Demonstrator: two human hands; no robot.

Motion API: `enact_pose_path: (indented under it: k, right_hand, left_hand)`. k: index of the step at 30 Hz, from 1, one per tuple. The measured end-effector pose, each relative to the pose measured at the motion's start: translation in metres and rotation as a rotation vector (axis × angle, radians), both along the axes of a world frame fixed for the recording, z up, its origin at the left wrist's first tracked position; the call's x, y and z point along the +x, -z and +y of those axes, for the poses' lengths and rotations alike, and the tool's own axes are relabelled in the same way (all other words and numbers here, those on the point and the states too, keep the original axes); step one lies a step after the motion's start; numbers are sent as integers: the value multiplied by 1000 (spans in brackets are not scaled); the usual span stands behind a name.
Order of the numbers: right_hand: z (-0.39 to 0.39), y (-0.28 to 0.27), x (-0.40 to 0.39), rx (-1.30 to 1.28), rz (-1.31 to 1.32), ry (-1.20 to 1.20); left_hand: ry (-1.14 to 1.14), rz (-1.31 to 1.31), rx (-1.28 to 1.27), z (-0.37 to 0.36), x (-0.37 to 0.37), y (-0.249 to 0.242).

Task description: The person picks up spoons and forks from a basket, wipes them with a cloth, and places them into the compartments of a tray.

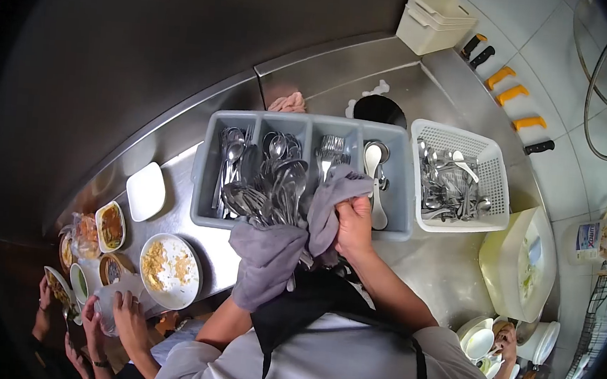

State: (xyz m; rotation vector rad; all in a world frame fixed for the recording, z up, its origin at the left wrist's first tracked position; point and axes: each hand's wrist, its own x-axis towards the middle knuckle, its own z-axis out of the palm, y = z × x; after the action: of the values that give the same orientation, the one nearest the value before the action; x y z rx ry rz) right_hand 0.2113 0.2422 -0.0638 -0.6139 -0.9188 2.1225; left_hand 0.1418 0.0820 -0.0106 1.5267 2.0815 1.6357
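Observation:
A grey cloth (267, 261) wraps around my left hand, hiding its fingers; my left forearm (226, 321) shows below. Out of that cloth sticks a bunch of spoons and forks (279, 191), gripped in the wrapped hand over the front of a grey cutlery tray (200, 182). My right hand (354, 225) is closed on the other end of the same cloth, near the tray's front edge. In the tray's compartments lie spoons (233, 146), forks (331, 149) and a white spoon (372, 159).
A white perforated basket (503, 203) of cutlery stands right of the tray. Beyond it is a pale tub (507, 253). At left are a plate with food remains (170, 289) and another person's hands (129, 322). Several knives (513, 95) hang along the tiled wall.

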Motion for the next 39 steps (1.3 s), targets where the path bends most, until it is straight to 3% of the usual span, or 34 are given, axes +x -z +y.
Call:
enact_pose_path:
  k: [1,3,4,7,9,12,13,16,17,19,21,22,24,26,28,29,30,32,34,38,39]
  right_hand:
    - [8,33,7,102,-5,-59]
    - [12,26,5,-16,83,-37]
    - [19,33,4,60,21,-32]
    - [35,49,3,232,-161,23]
    - [26,8,2,-424,383,-25]
    - [21,-11,-6,10,-25,146]
    - [26,-5,-6,347,-108,125]
    - [54,-1,15,786,-434,70]
    - [53,-2,18,622,-425,57]
    - [14,25,28,17,-198,1]
    - [-26,27,29,239,-263,-159]
    - [-39,17,28,762,-432,-288]
    - [-28,19,22,572,-447,-502]
    - [-28,30,6,600,-493,-455]
    - [-30,25,-16,731,-372,-590]
    - [-27,26,-29,554,-311,-758]
    - [-24,-10,-41,572,-407,-854]
    - [-26,11,-76,320,-388,-897]
    - [-27,-3,-92,14,-381,-945]
    - [-34,-9,-75,-3,-301,-733]
    - [-36,-13,-71,323,-301,-707]
  left_hand:
    - [22,70,-3,0,-3,1]
    - [120,-64,47,-2,3,24]
    - [166,-133,71,-2,7,38]
    - [152,43,82,0,9,49]
    - [124,121,62,-2,9,46]
    - [88,251,-9,-7,8,31]
    - [73,280,34,-7,7,30]
    - [50,321,107,-12,5,29]
    - [48,306,96,-15,5,28]
    - [48,302,69,-21,6,18]
    - [55,326,56,-20,2,2]
    - [20,266,14,-27,3,15]
    - [-67,151,-20,-44,8,44]
    - [-174,59,63,-41,10,43]
    - [-246,29,131,-41,4,29]
    - [-264,33,121,-49,-1,20]
    - [-307,36,112,-57,-4,12]
    - [-389,74,55,-66,-7,-6]
    - [-434,140,-1,-74,-9,-12]
    - [-392,40,6,-76,-8,-9]
    - [-363,-13,-2,-75,-7,-7]
